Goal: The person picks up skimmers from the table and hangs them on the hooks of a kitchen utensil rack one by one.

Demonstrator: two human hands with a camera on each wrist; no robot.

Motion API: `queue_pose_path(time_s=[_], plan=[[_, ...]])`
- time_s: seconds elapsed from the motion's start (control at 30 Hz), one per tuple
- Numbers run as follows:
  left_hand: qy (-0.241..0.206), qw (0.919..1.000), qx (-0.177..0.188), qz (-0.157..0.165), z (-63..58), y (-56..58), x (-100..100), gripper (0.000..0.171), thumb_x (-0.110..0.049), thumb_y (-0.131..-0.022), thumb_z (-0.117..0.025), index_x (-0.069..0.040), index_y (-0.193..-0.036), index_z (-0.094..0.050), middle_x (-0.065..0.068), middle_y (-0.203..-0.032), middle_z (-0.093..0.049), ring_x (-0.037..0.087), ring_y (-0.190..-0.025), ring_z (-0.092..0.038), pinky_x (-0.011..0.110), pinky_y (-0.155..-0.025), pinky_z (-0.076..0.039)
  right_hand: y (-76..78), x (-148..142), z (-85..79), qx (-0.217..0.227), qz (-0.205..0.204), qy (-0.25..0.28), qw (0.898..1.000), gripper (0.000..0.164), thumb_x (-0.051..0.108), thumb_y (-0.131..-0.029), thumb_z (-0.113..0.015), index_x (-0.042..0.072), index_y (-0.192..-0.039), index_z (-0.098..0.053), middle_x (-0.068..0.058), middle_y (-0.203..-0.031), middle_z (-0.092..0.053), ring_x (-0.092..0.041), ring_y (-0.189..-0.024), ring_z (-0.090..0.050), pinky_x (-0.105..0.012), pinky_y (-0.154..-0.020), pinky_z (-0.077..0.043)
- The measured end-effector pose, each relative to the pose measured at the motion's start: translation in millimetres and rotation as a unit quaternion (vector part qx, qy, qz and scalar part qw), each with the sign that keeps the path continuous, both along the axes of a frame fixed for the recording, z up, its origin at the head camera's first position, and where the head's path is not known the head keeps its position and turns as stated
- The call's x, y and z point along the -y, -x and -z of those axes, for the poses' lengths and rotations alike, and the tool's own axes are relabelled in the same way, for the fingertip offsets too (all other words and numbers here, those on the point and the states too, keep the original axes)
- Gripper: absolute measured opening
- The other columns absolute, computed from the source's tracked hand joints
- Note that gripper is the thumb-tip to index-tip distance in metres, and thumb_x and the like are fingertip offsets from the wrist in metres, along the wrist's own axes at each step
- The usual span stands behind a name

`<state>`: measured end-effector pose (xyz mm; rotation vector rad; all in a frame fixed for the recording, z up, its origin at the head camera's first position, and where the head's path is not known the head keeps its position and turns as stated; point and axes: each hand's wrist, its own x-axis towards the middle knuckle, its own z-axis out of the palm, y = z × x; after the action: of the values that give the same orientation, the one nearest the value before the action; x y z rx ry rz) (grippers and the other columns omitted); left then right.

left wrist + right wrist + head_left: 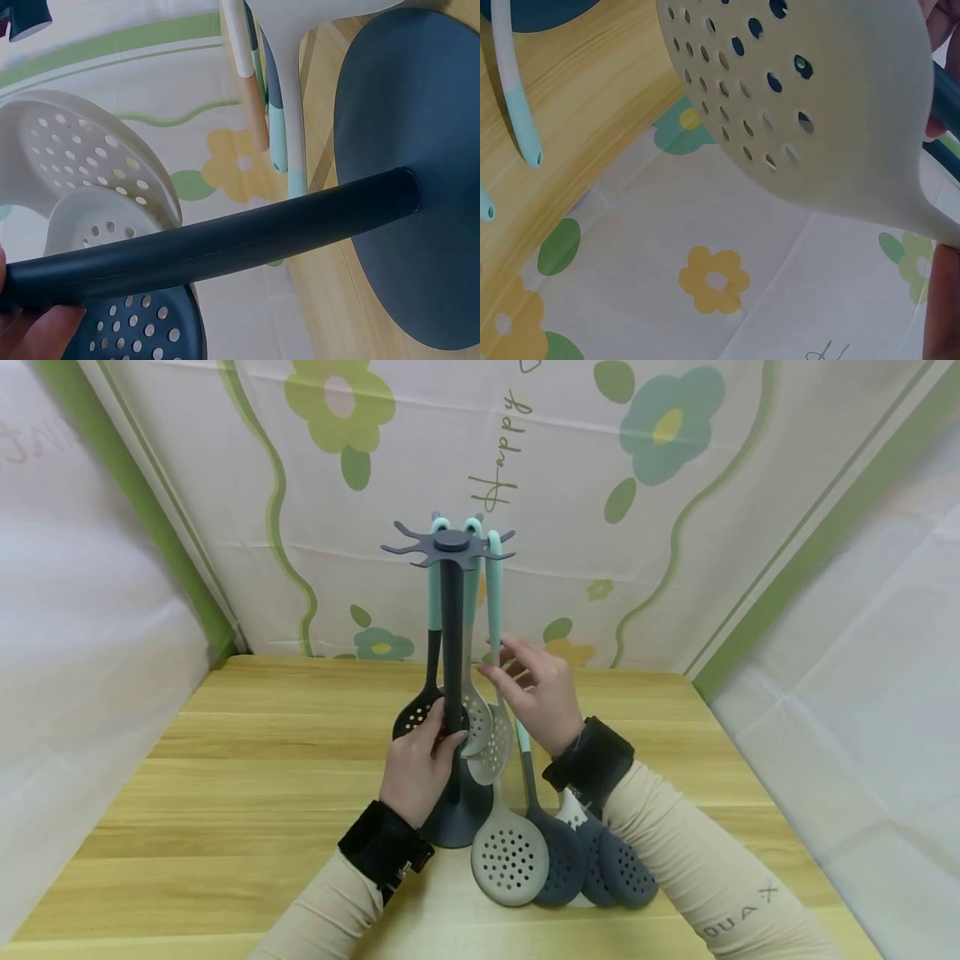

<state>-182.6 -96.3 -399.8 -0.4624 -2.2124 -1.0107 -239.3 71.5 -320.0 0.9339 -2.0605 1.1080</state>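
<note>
A dark utensil stand with a hooked top stands upright on its round base. My left hand grips its pole partway down, thumb and fingers around it. At the stand's right side, my right hand pinches the lower handle of a light grey skimmer, whose mint handle end is up at a hook. Its perforated head fills much of the right wrist view. Two more skimmers hang behind the pole, a dark one and a light one.
On the wooden table, right of the base, lie a light grey skimmer, a dark one and more overlapping perforated utensils, partly under my right forearm. A flowered cloth hangs behind the table.
</note>
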Motion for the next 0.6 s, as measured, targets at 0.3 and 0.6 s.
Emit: queue_pose_path(time_s=[0.3,0.6], plan=[[0.002,0.9999,0.012,-0.001,0.6,0.4,0.2,0.039,-0.011,-0.093,-0.069,-0.004,-0.128,-0.054,0.01,-0.09,-0.072,0.02,-0.076,-0.072,0.034,-0.064,-0.058,-1.2,0.8,2.3,0.003,-0.003,0.015,1.0,0.023,0.003,-0.087,-0.074,-0.002,-0.109,-0.068,-0.016,-0.082,-0.069,-0.024,-0.062,-0.068,-0.034,-0.056,-0.059],[0.012,0.9996,0.026,-0.002,-0.5,0.5,0.8,0.04,-0.011,-0.094,-0.068,-0.005,-0.129,-0.052,0.011,-0.092,-0.072,0.02,-0.077,-0.072,0.035,-0.067,-0.059,-2.0,2.6,3.3,0.003,-0.004,0.024,1.0,0.021,0.003,-0.088,-0.073,-0.002,-0.108,-0.069,-0.016,-0.083,-0.07,-0.022,-0.063,-0.068,-0.033,-0.056,-0.058]])
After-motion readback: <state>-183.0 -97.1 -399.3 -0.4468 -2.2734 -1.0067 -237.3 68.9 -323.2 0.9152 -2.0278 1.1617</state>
